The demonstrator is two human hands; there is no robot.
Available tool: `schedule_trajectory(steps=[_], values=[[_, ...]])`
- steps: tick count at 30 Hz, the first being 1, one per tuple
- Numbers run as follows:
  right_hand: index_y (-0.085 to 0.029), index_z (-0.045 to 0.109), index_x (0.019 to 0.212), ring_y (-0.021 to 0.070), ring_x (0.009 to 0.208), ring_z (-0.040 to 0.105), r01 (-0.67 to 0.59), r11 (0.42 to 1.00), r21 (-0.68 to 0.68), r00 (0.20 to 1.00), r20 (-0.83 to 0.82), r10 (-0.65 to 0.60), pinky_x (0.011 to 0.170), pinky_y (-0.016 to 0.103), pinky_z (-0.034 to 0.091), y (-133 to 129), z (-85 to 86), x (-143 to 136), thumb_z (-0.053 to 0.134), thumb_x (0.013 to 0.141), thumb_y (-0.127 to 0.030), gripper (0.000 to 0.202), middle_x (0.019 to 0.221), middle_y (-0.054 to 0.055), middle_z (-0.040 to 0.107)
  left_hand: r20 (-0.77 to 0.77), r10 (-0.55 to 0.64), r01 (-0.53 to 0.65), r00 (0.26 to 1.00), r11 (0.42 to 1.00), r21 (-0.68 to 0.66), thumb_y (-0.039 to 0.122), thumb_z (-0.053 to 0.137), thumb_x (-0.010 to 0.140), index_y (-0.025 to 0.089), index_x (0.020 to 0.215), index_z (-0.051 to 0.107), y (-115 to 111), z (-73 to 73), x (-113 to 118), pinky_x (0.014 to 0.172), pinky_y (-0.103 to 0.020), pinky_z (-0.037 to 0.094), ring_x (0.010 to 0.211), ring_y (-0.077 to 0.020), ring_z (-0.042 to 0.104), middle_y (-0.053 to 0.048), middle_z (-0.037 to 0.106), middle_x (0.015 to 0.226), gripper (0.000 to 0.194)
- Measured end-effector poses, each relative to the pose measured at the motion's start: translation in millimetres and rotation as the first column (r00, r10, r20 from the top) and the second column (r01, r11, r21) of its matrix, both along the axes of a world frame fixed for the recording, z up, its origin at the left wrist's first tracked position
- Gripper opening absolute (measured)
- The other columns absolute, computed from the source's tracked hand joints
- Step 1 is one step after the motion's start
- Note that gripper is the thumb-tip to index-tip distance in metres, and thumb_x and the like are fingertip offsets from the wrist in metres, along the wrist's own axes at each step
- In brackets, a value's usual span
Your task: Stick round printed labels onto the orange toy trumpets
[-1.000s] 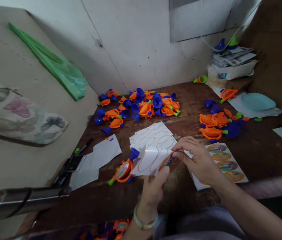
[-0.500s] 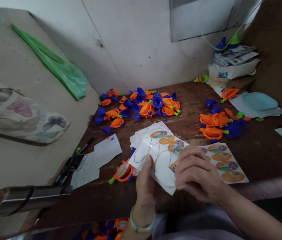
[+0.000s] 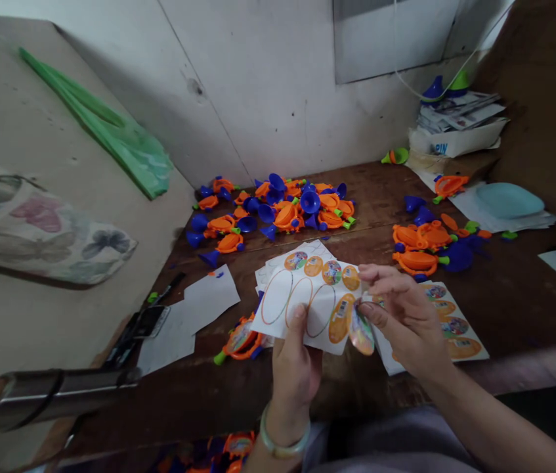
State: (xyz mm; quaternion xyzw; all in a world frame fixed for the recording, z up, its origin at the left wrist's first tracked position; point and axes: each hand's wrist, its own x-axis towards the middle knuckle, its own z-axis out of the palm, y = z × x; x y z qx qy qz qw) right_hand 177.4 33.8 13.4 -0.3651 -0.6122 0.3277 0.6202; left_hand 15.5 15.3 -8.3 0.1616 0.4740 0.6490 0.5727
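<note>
My left hand [image 3: 295, 368] grips the lower edge of a white sticker sheet [image 3: 272, 305], thumb on top. Oval orange and colourful stickers fill its top row and one spot at the lower right; several outlined ovals are bare. Between thumb and finger, my right hand [image 3: 406, 322] pinches a peeled oval sticker [image 3: 361, 330] just off the sheet's right edge. Other sticker sheets [image 3: 459, 328] lie on the table, partly behind my right hand. Left of the held sheet rests an orange toy horn [image 3: 243, 338] with a sticker on its face.
Orange and blue toy horns [image 3: 287, 213] are piled at the back of the wooden table [image 3: 376, 197]. More toy parts [image 3: 420, 243] lie at the right, near a light blue dish [image 3: 509, 199]. White papers [image 3: 211, 295] and a metal flask [image 3: 51, 394] are at the left.
My right hand has pulled an oval sticker free of the sheet and moved slightly right. The held sheet has flattened out and turned more toward me.
</note>
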Motion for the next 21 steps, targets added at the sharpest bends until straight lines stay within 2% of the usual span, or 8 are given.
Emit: schedule_trajectory(steps=[4, 6, 8, 12, 15, 18, 19, 21], values=[[-0.039, 0.065, 0.135, 0.0292, 0.142, 0.067, -0.002, 0.998, 0.06, 0.996, 0.094, -0.004, 0.118, 0.056, 0.057, -2.0, -2.1, -0.2, 0.073, 0.103, -0.021, 0.037, 0.146, 0.006, 0.073, -0.023, 0.029, -0.029, 0.999, 0.999, -0.021, 0.059, 0.092, 0.079, 0.031, 0.135, 0.078, -0.5, 0.6, 2.5, 0.097, -0.047, 0.071, 0.131, -0.0398, 0.076, -0.01, 0.084, 0.132, 0.065], [-0.04, 0.063, 0.138, 0.0301, 0.146, 0.064, 0.01, 0.996, 0.091, 0.99, 0.137, -0.022, 0.12, 0.059, 0.056, -2.8, -3.2, 0.0, 0.072, 0.102, -0.019, 0.043, 0.152, 0.006, 0.07, -0.017, 0.046, -0.046, 0.999, 0.999, -0.02, 0.058, 0.092, 0.079, 0.032, 0.137, 0.077, -0.1, 1.3, 3.5, 0.098, -0.046, 0.071, 0.126, -0.0385, 0.079, -0.01, 0.083, 0.133, 0.065], [-0.039, 0.067, 0.13, 0.0294, 0.139, 0.067, 0.035, 0.991, 0.13, 0.991, 0.12, -0.051, 0.117, 0.058, 0.058, -3.2, -3.7, 0.2, 0.071, 0.102, -0.018, 0.035, 0.141, 0.005, 0.073, 0.001, 0.05, -0.05, 0.999, 0.999, -0.004, 0.057, 0.093, 0.079, 0.032, 0.14, 0.076, 0.4, 1.8, 4.4, 0.103, -0.046, 0.068, 0.126, -0.037, 0.079, -0.009, 0.083, 0.135, 0.068], [-0.034, 0.07, 0.1, 0.026, 0.114, 0.075, 0.077, 0.985, 0.155, 0.995, 0.046, -0.085, 0.107, 0.049, 0.062, -2.4, -1.5, 1.5, 0.076, 0.101, -0.02, 0.015, 0.101, 0.001, 0.077, 0.02, 0.069, -0.069, 0.997, 0.998, 0.014, 0.052, 0.094, 0.079, 0.03, 0.14, 0.076, 1.2, 2.4, 5.1, 0.108, -0.044, 0.065, 0.129, -0.0354, 0.078, -0.008, 0.084, 0.134, 0.068], [-0.031, 0.068, 0.098, 0.0217, 0.094, 0.075, 0.065, 0.994, 0.092, 0.998, 0.006, -0.066, 0.089, 0.038, 0.065, -1.9, 1.1, 3.6, 0.079, 0.099, -0.021, 0.015, 0.089, -0.001, 0.076, 0.041, 0.076, -0.077, 0.996, 0.997, 0.018, 0.05, 0.096, 0.078, 0.031, 0.139, 0.076, 1.7, 2.6, 4.5, 0.107, -0.043, 0.066, 0.127, -0.0347, 0.079, -0.008, 0.084, 0.133, 0.067], [-0.037, 0.07, 0.121, 0.0178, 0.083, 0.074, 0.051, 0.999, -0.012, 0.996, -0.074, -0.052, 0.074, 0.03, 0.065, -1.6, 2.4, 6.6, 0.077, 0.102, -0.026, 0.023, 0.091, -0.003, 0.074, 0.041, 0.075, -0.076, 0.996, 0.997, 0.032, 0.049, 0.095, 0.08, 0.031, 0.141, 0.075, 2.4, 2.2, 4.0, 0.111, -0.046, 0.064, 0.125, -0.035, 0.08, -0.009, 0.084, 0.133, 0.067], [-0.041, 0.066, 0.136, 0.0175, 0.084, 0.075, 0.023, 0.999, -0.04, 0.995, -0.095, -0.027, 0.074, 0.03, 0.066, -1.4, 2.3, 7.4, 0.075, 0.105, -0.03, 0.034, 0.093, -0.003, 0.075, 0.045, 0.075, -0.077, 0.996, 0.997, 0.032, 0.049, 0.095, 0.08, 0.031, 0.141, 0.075, 2.6, 2.1, 4.0, 0.112, -0.046, 0.063, 0.125, -0.0352, 0.08, -0.009, 0.084, 0.133, 0.067], [-0.049, 0.043, 0.163, 0.0194, 0.098, 0.079, -0.025, 0.998, -0.054, 0.996, -0.088, 0.02, 0.083, 0.036, 0.069, -1.2, 1.5, 7.2, 0.068, 0.109, -0.035, 0.061, 0.109, -0.001, 0.077, 0.056, 0.079, -0.081, 0.995, 0.996, 0.031, 0.047, 0.095, 0.08, 0.031, 0.141, 0.075, 2.8, 2.2, 4.5, 0.112, -0.047, 0.063, 0.125, -0.0355, 0.08, -0.009, 0.083, 0.135, 0.067]])
